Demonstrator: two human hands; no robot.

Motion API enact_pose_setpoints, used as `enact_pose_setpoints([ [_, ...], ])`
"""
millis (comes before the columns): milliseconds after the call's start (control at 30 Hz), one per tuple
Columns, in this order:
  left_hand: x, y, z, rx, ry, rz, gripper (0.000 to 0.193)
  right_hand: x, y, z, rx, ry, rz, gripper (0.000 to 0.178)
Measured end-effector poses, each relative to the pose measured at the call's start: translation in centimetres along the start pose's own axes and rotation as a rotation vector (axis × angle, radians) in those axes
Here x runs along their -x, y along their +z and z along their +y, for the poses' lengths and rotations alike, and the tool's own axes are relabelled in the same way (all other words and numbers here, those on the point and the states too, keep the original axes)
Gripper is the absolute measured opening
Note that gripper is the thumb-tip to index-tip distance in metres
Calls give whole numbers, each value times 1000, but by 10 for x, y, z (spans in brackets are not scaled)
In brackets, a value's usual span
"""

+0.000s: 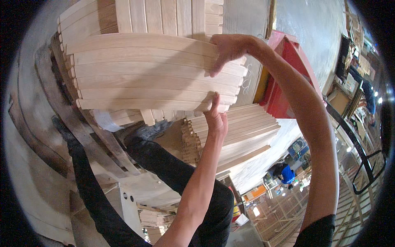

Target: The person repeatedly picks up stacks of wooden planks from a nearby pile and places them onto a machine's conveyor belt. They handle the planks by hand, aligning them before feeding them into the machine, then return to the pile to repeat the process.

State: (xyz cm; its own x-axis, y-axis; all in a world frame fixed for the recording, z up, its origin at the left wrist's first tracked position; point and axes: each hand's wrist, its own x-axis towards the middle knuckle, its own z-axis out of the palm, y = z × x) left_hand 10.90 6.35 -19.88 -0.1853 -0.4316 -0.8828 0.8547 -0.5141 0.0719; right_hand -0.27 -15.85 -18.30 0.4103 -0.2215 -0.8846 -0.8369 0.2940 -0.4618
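Note:
A row of pale wooden slats [152, 78] lies side by side across the top of a stack, their notched ends showing at both sides. At the right end of this row, my left hand [216, 117] grips the near edge, thumb on top and fingers hidden underneath. My right hand [230, 49] holds the same end from the far side, its thumb on the slats and its other fingers partly hidden at the far edge. Beneath and beyond, more slats [162, 16] run crosswise in layers.
Another slat stack [234, 131] stands to the right, near a red metal housing [288, 78]. Dark wooden beams [98, 131] lie at the left beside my legs. A person in blue [286, 173] is in the background. A grey cabinet [127, 201] stands below.

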Motion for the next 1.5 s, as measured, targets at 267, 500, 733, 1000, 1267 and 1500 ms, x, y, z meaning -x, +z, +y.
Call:
enact_pose_setpoints([
  [267, 65, 17, 30, -57, -50, 181, 58, 36, 25, -17, -94, 54, 95, 57],
  [500, 131, 7, 93, -236, -63, 269, 63, 60, 57, -74, -359, 93, 44, 57],
  [733, 186, 30, 246, -405, 106, 121, 37, 83, 46, -218, -86, 55, 202, 86],
  [1000, 340, 70, 571, -498, 377, -25, 31, 110, 7, -586, -213, -544, 140, 26],
  [1267, 535, 31, 806, -475, 905, 92, 24, 139, 58, -976, -120, -653, -72, 43],
  [1500, 555, -29, 925, -163, 882, 155, 33, 73, 107, -1144, 133, -693, -29, 50],
])
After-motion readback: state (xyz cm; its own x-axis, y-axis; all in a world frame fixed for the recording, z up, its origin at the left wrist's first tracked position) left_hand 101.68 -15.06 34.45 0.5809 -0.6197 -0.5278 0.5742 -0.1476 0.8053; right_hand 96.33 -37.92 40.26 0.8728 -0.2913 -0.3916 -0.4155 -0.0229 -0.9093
